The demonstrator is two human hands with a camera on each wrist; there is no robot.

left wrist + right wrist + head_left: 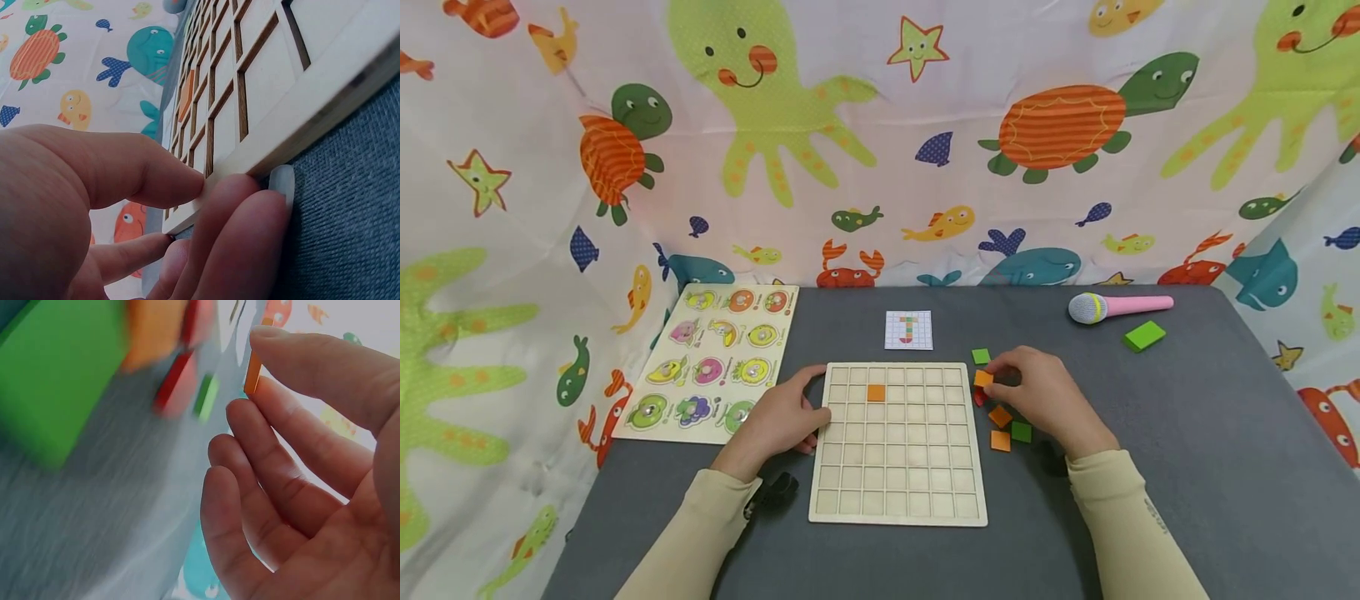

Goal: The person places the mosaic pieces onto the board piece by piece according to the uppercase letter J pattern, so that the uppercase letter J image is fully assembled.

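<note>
At the tabletop's (1232, 467) middle, one board (896, 479) lies left of the orange tile (983, 379) pinched in the right hand (1037, 396), while the left hand (781, 418) grips the board's left edge. One inset tile (876, 392) sits in its second row from the far edge; off its right edge lie two loose tiles (1000, 440), also orange, two green tiles (1021, 431) and two red pieces (175, 387).

1. The small white grid card (908, 331) has coloured squares (910, 322) printed on it. They make a shape like a big letter J.
2. The right sleeve (1120, 517) has a line of tiny dark print (1156, 516). It is too small to read.
3. The fruit puzzle board (679, 352) has little coloured marks beside the fruits. They look like words, but are too tiny to read.
</note>
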